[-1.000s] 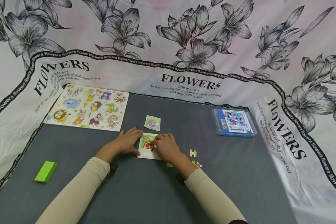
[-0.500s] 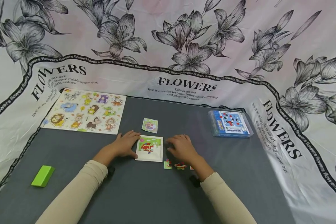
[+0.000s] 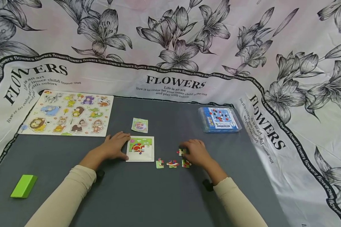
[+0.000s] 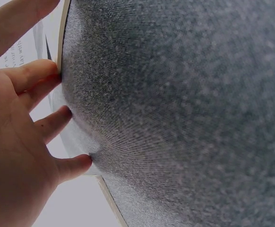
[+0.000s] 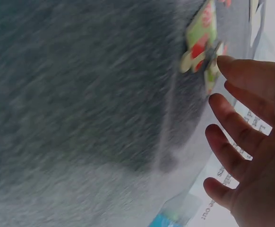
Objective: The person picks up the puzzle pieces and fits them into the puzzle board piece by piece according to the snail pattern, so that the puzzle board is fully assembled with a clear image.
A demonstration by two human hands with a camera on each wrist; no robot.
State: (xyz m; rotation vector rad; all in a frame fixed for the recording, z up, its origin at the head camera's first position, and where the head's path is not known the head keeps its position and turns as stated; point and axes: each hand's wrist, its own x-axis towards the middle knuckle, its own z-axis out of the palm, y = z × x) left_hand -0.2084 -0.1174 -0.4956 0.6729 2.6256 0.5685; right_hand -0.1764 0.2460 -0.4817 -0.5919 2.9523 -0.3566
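The left hand [image 3: 113,146] has a wide grip, thumb and fingers spread around the left edge of the white puzzle frame [image 3: 147,158]; the fingertips are at its upper left corner and the thumb at its lower left. Well to the right of the frame, the right hand [image 3: 197,153] has its fingers loosely bent and separated, the thumb tip at the upper puzzle piece [image 3: 181,152]; whether it pinches that piece I cannot tell.

The puzzle frame lies flat on the grey worktop [image 3: 147,195], its picture partly filled. In a row to the right of its lower edge lie the left piece [image 3: 159,164], the middle piece [image 3: 172,164] and the right piece [image 3: 185,164]. A small picture card [image 3: 140,125] lies just beyond the frame, and the animal board [image 3: 108,108] beyond it to the left.

Half a second ago the right hand was just beside the frame's right edge; now it is farther right, at the loose pieces. The left hand has stayed at the frame, whose partial picture looks the same.
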